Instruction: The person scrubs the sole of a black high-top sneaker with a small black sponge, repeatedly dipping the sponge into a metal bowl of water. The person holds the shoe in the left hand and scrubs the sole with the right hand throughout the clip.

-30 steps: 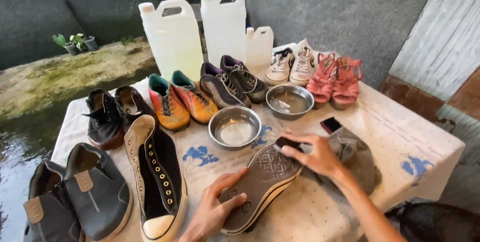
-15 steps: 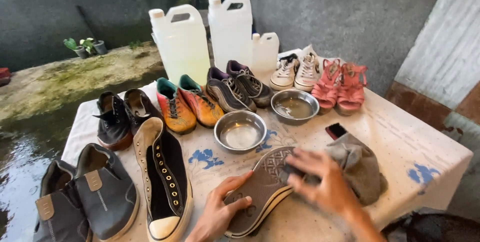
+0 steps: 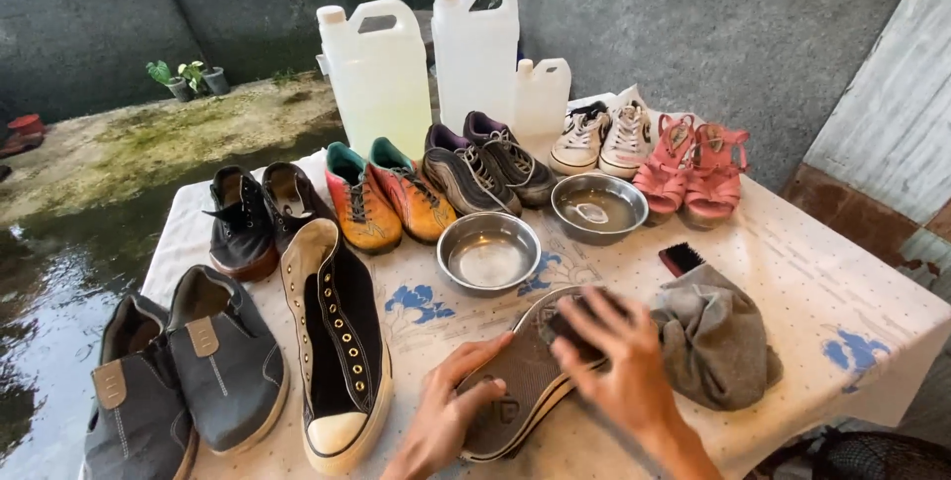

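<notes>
**Shoe sole-up at near edge, both hands on it**

Shoe (image 3: 525,381) lies upside down on the tabletop (image 3: 822,272), near centre, grey tread facing up, toe toward me. Sole-up makes sense: the tread is the face being worked on.

Left hand (image 3: 446,421) presses flat on the toe end, fingers (image 3: 485,356) spread, not wrapped around anything. Reads as a brace so the shoe doesn't slide. Right hand (image 3: 619,366) is over the heel end, fingers curled partway around a small dark object held against the sole. Cannot tell what it is; hand is motion-blurred.

Grey rag (image 3: 713,336) is bunched just right of the shoe, within easy reach. Dark brush (image 3: 680,259) lies touching the rag's far edge.

Two metal bowls sit just beyond the shoe, middle of the tabletop: nearer one (image 3: 488,252), farther-right one (image 3: 599,207). Both hold a little clear liquid, close enough to dip into.

Other shoes are lined up in pairs along the far and left sides, leaving the near-centre spot as work area:
- 1 black high-top (image 3: 337,341), partner of the flipped shoe, left of it
- 2 grey slip-ons (image 3: 188,371), near left
- 2 black shoes (image 3: 253,217)
- 2 orange shoes (image 3: 386,193)
- 2 dark purple trainers (image 3: 485,163)
- 2 white sneakers (image 3: 604,138)
- 2 pink sandals (image 3: 693,168), far right

3 white jugs at the far edge: two big (image 3: 381,79) (image 3: 475,49), one small (image 3: 543,94).
</notes>
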